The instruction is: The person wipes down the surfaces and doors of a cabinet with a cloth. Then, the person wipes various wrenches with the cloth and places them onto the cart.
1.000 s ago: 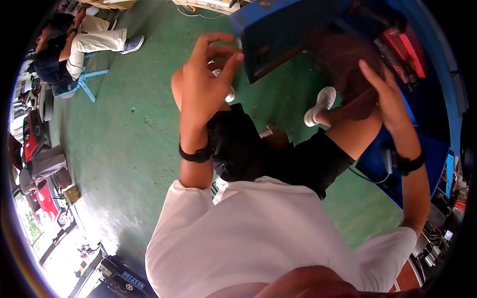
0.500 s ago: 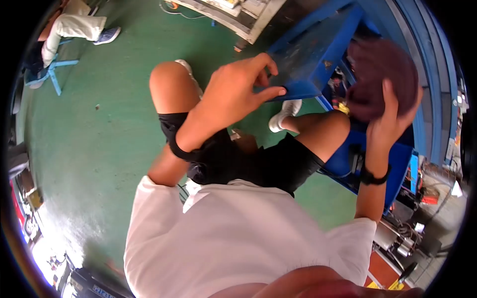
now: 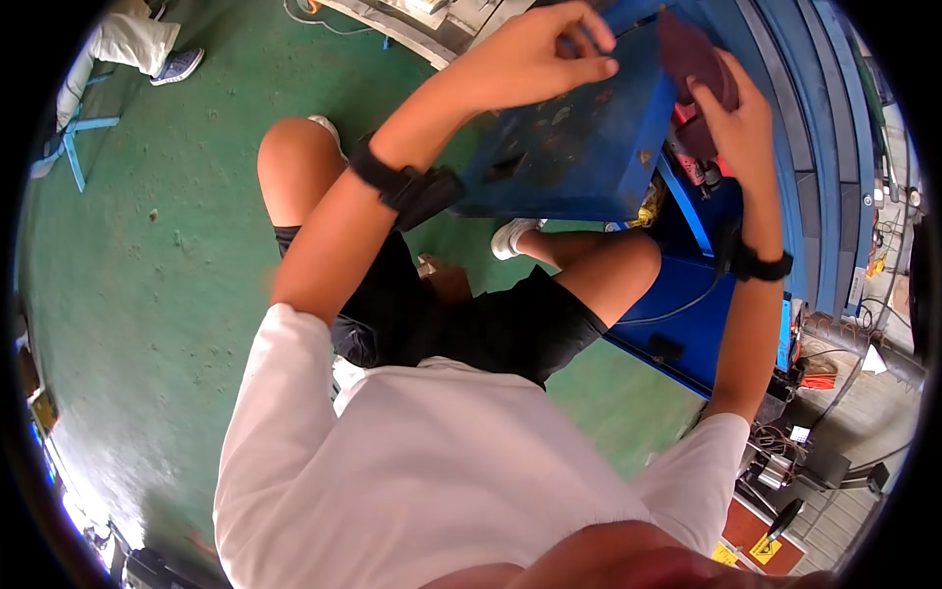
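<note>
The right hand [image 3: 738,120] had a maroon cloth [image 3: 695,61] pinched between thumb and fingers, its folds hanging at the far right, beside the right edge of a blue panel [image 3: 579,147]. Red tools [image 3: 690,169] showed just on the near side of the cloth. The left hand [image 3: 549,57] was over the far part of the panel, its fingers loosely curled, a gap between thumb and fingertips, and nothing visible in its grip; whether it touched the panel could not be told. At far left were another person's shoe [image 3: 178,67] and a blue stool [image 3: 74,157]. The step in hand looked like handling the cloth beside the panel, the left hand unloaded. The next move seemed to call for a firm hold on the loose folds and care around the panel's edge and the tools.
</note>
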Motion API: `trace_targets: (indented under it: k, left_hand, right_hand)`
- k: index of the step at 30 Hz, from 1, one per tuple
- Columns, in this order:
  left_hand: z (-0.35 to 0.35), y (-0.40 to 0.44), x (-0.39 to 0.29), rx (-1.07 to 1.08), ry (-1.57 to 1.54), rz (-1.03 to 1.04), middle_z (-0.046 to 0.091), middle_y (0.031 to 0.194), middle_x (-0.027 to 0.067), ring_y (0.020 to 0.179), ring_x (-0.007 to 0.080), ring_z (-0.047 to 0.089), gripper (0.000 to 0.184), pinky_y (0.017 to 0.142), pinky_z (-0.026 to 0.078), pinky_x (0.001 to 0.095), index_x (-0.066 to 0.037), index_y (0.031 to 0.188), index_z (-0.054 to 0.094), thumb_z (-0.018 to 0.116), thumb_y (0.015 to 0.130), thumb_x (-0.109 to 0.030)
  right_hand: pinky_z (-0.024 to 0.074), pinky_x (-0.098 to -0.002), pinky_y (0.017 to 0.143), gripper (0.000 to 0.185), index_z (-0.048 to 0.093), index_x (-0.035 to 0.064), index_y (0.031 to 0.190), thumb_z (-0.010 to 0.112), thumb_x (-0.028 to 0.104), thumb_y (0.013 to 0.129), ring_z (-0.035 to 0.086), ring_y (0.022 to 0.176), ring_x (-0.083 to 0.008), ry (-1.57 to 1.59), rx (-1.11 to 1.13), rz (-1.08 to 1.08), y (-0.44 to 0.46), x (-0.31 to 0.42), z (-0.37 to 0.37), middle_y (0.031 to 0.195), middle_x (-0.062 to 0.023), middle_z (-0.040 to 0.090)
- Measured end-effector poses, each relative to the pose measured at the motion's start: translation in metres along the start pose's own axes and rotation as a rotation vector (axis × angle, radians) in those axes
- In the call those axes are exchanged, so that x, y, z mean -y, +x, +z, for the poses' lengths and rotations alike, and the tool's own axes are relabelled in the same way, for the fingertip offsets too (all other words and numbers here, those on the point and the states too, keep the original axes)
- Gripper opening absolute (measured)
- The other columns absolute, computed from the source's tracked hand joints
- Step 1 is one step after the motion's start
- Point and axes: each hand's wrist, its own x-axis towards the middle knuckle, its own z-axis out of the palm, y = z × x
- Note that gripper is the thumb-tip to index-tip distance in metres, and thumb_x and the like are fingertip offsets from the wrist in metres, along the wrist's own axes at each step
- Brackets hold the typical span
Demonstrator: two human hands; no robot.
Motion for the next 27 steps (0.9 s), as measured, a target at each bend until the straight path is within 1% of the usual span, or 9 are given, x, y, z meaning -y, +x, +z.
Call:
trace_targets:
  k: [7,8,9,12,13,15,17,23,27]
  left_hand:
    - [0.024,0.021,0.032,-0.011,0.085,-0.084,0.066,0.112,0.0178,0.091,0.0204,0.07,0.049,0.079,0.056,0.036,-0.006,0.128,0.053,0.073,0.087,-0.023]
    - [0.023,0.022,0.044,-0.006,0.009,-0.071,0.055,0.134,0.0195,0.113,0.0267,0.065,0.064,0.092,0.054,0.0393,-0.009,0.137,0.047,0.078,0.085,-0.029]
    - [0.021,0.02,0.042,-0.014,0.002,-0.075,0.055,0.134,0.0195,0.113,0.0267,0.065,0.064,0.092,0.054,0.0393,-0.009,0.137,0.047,0.078,0.085,-0.029]
    - [0.006,0.016,0.016,0.103,-0.251,0.214,0.032,0.156,0.0162,0.147,0.0367,0.027,0.094,0.116,0.035,0.0512,-0.016,0.153,0.034,0.085,0.078,-0.042]
    - [0.003,0.013,0.01,0.132,-0.168,0.308,0.043,0.149,0.0118,0.138,0.0254,0.044,0.076,0.11,0.042,0.0437,-0.015,0.144,0.049,0.084,0.08,-0.037]
    - [0.001,0.012,0.007,0.364,-0.218,0.26,0.022,0.162,0.0096,0.152,0.0273,0.017,0.099,0.122,0.022,0.0512,-0.019,0.156,0.033,0.086,0.075,-0.043]
    - [0.005,0.01,0.01,0.373,-0.227,0.27,0.024,0.161,0.0091,0.151,0.0281,0.021,0.102,0.121,0.024,0.0508,-0.019,0.156,0.032,0.088,0.073,-0.041]
    - [0.002,0.009,0.005,0.353,-0.292,0.19,0.026,0.16,0.0071,0.149,0.0295,0.027,0.116,0.12,0.026,0.0514,-0.02,0.156,0.028,0.096,0.062,-0.024]
    - [-0.001,0.011,-0.004,0.334,-0.287,0.138,0.026,0.16,0.0059,0.146,0.0296,0.033,0.118,0.118,0.031,0.0536,-0.021,0.157,0.027,0.096,0.062,-0.021]
  right_hand:
    - [0.053,-0.0363,0.085,0.04,0.066,0.0042,0.119,0.07,0.025,0.086,0.072,0.096,-0.0282,-0.087,-0.028,0.004,0.028,-0.006,0.011,0.101,-0.0183,0.073]
    - [0.0533,-0.0365,0.084,0.039,0.066,0.0035,0.118,0.07,0.026,0.085,0.072,0.093,-0.0301,-0.136,-0.039,-0.046,0.022,0.002,0.013,0.099,-0.02,0.072]
    - [0.0533,-0.0365,0.084,0.039,0.066,0.0035,0.118,0.07,0.026,0.085,0.072,0.093,-0.0301,-0.139,-0.028,-0.048,0.015,0.014,0.011,0.099,-0.02,0.072]
    - [0.0542,-0.0379,0.08,0.044,0.066,-0.0031,0.112,0.074,0.026,0.081,0.072,0.087,-0.0359,-0.165,0.073,0.039,-0.01,0.053,0.0,0.095,-0.0231,0.071]
    - [0.0546,-0.0384,0.079,0.045,0.066,-0.0052,0.111,0.075,0.025,0.079,0.071,0.086,-0.0368,-0.251,0.092,-0.017,-0.019,0.063,-0.004,0.095,-0.0232,0.071]
    - [0.0548,-0.0382,0.08,0.045,0.067,-0.0058,0.11,0.076,0.024,0.077,0.072,0.086,-0.0362,-0.259,0.181,-0.065,-0.034,0.098,-0.016,0.094,-0.0234,0.071]
    - [0.0549,-0.0381,0.08,0.045,0.067,-0.0063,0.11,0.077,0.022,0.076,0.072,0.086,-0.0357,-0.263,0.265,-0.109,-0.042,0.111,-0.023,0.094,-0.0235,0.071]
    - [0.0548,-0.032,0.079,0.034,0.063,-0.001,0.112,0.077,0.015,0.086,0.07,0.086,-0.0197,0.034,-0.176,0.02,-0.009,0.07,-0.015,0.1,-0.0135,0.072]
    - [0.0532,-0.0285,0.081,0.042,0.058,0.0007,0.121,0.078,0.013,0.087,0.067,0.09,-0.0151,0.093,-0.152,0.03,-0.013,0.071,0.0,0.102,-0.0104,0.069]
